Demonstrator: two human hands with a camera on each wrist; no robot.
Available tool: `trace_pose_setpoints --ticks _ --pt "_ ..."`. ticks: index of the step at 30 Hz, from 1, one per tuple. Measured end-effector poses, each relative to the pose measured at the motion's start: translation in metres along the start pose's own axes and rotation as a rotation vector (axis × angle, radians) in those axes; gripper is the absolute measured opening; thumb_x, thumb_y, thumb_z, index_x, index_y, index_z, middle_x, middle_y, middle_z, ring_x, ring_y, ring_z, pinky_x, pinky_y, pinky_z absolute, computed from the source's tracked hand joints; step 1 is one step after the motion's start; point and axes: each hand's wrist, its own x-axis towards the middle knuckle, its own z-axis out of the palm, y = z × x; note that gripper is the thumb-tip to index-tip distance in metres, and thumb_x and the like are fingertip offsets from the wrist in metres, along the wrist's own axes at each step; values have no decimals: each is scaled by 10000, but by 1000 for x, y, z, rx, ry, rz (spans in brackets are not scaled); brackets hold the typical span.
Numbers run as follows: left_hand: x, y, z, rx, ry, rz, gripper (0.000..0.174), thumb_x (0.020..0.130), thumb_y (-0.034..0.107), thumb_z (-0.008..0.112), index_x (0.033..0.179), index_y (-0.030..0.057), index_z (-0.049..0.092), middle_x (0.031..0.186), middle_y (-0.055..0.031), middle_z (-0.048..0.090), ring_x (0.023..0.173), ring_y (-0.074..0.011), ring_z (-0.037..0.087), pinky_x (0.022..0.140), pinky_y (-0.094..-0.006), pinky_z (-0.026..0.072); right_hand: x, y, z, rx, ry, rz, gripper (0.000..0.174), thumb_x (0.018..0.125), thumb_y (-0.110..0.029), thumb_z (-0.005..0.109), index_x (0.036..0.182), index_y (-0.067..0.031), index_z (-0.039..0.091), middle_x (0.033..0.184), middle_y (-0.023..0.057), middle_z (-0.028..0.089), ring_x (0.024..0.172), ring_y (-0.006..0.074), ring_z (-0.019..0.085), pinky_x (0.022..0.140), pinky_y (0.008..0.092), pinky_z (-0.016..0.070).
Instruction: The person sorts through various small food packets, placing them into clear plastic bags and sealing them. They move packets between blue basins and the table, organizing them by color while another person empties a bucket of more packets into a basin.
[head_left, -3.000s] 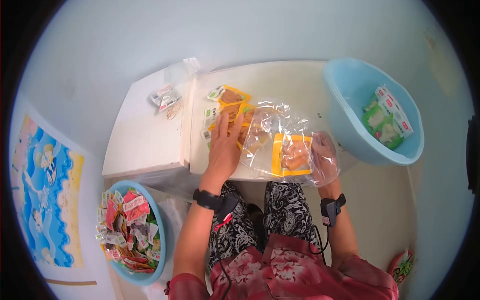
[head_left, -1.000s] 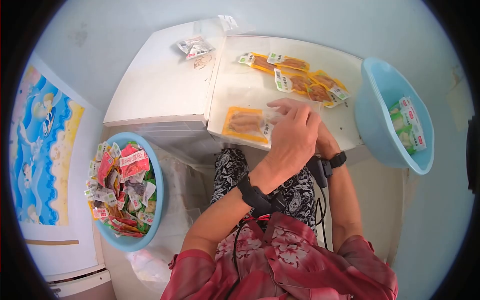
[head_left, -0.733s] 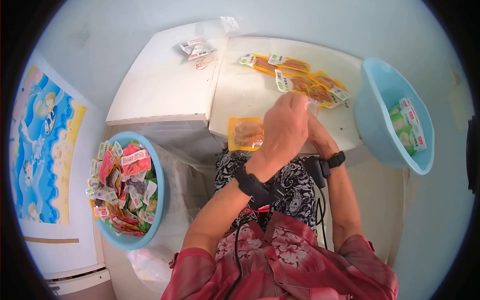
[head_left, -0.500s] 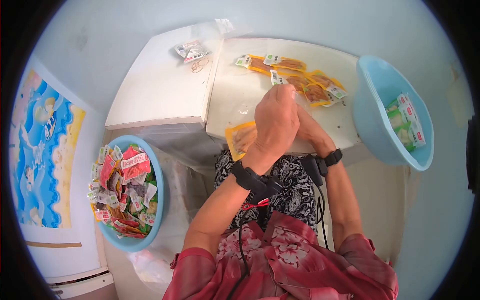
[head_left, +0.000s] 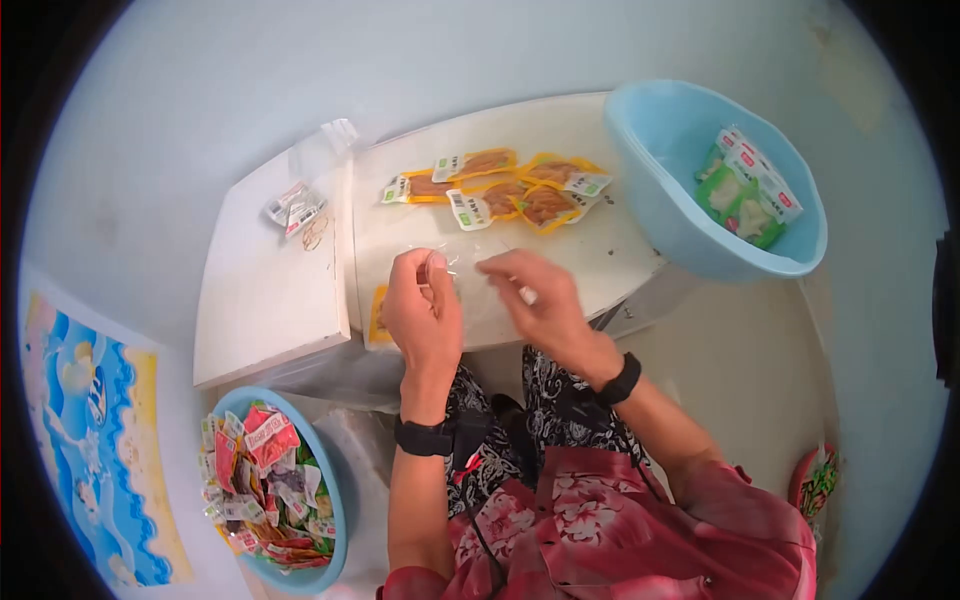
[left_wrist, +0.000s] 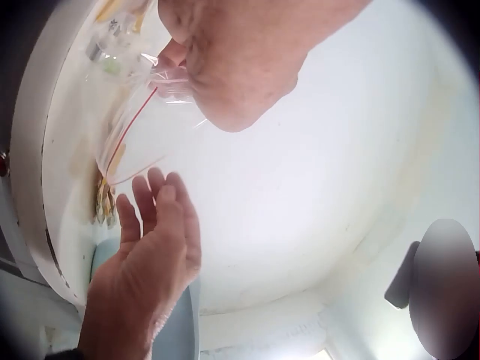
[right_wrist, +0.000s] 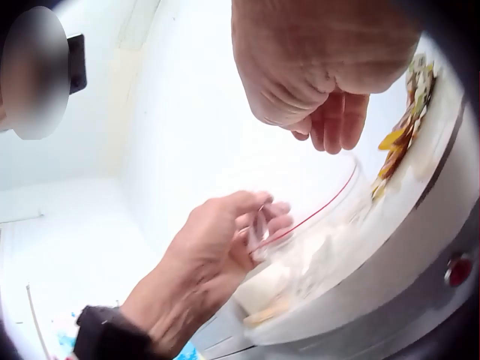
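My left hand (head_left: pixel 425 312) pinches the edge of a clear zip bag (right_wrist: pixel 319 247) between thumb and fingers. A red zip line (left_wrist: pixel 133 124) runs along the bag's mouth, which spreads toward my right hand (head_left: pixel 548 308). That hand holds nothing; its fingers are loosely bent beside the bag's far edge, as the left wrist view shows. Part of a yellow-edged food packet (head_left: pixel 378 318) shows at the table's front, mostly hidden behind my left hand. Several similar packets of brown food (head_left: pixel 490 203) lie grouped farther back on the white table (head_left: pixel 590 270).
A blue basin (head_left: pixel 680 225) with green-and-white packets (head_left: pixel 745 190) stands at the right. Another blue basin (head_left: pixel 338 520), full of mixed packets, is low at the left. A silvery packet (head_left: pixel 296 207) and rubber bands (head_left: pixel 314 233) lie on the left tabletop.
Half a second ago my hands were close together, left overlapping right. They have since parted, the left going left with the bag and the right drawing away. The head view has shifted.
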Motion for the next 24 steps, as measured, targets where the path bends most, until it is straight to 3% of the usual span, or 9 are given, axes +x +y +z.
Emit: trace_pose_setpoints --ticks 2,3,6,9,16,18,20,21,24 --pt "-8 -4 0 -50 -12 -23 136 1008 156 623 1049 26 631 881 -87 673 758 -181 622 680 -325 493 7 5 -22 -70 136 51 193 965 15 630 1129 -22 725 1042 111 732 855 195 698 740 307 548" --pt "-11 -5 1 -54 -13 -13 137 1004 147 630 1039 15 628 864 -78 672 745 -160 626 681 -306 501 14 7 -34 -186 136 169 254 908 32 656 1143 -35 723 1185 119 710 1006 246 687 820 364 560" --pt "-15 -2 6 -48 0 10 151 985 130 656 1036 -8 625 845 -65 677 736 -124 644 686 -272 518 34 22 -52 -718 222 -196 303 793 85 634 1051 -55 710 1210 85 671 1116 312 630 852 413 563" --pt "-20 7 5 -18 22 26 207 952 131 690 1091 -12 635 884 -80 692 789 -142 665 700 -285 524 40 53 -56 -940 84 -173 330 754 39 643 1055 -77 714 1340 71 611 1231 350 549 932 451 531" --pt "-25 23 1 199 223 414 340 919 141 731 1207 -15 639 911 -72 697 759 -149 630 660 -303 498 49 59 -62 -761 150 -149 233 774 15 689 979 -80 746 1017 38 726 1016 283 635 793 401 559" --pt "-34 37 -5 161 153 379 361 924 141 732 1232 -13 625 927 -67 695 718 -135 605 625 -289 474 39 40 -67 -642 293 -269 245 762 34 701 974 -77 754 941 29 733 942 269 645 751 379 554" --pt "-50 53 -8 -30 -86 160 378 930 139 732 1255 -11 608 946 -64 691 681 -120 578 590 -271 447 29 27 -69 -616 358 -327 290 745 45 711 1001 -83 758 961 30 733 898 265 638 733 366 541" --pt "-54 57 -3 -98 -169 186 404 931 164 752 1246 -37 597 856 -61 665 609 -85 533 532 -234 423 24 19 -70 -602 390 -357 312 736 50 716 1014 -87 760 972 30 733 877 264 634 724 359 534" --pt "-65 77 7 -451 -496 -183 438 974 201 717 1299 -55 573 961 -98 691 675 -91 595 550 -233 466 6 -13 -74 -663 414 -430 340 718 38 715 1026 -97 765 972 16 731 865 244 628 717 348 524"
